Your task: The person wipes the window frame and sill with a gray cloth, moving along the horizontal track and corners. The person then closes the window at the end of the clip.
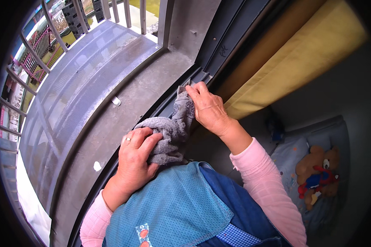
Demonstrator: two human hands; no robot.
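A bunched grey towelling cloth with a darker pattern lies across the dark window track. My left hand, a ring on one finger, is closed on the thick lower bundle of the cloth. Farther up, my right hand pinches the narrow upper end of it. That end touches the track close to the corner of the frame. The folds hide the tips of several fingers on both hands.
Outside the track runs a grey sill with a small white piece on it. Beyond are a mesh panel and metal bars. A yellow curtain hangs at right; a teddy bear lies below by a pillow.
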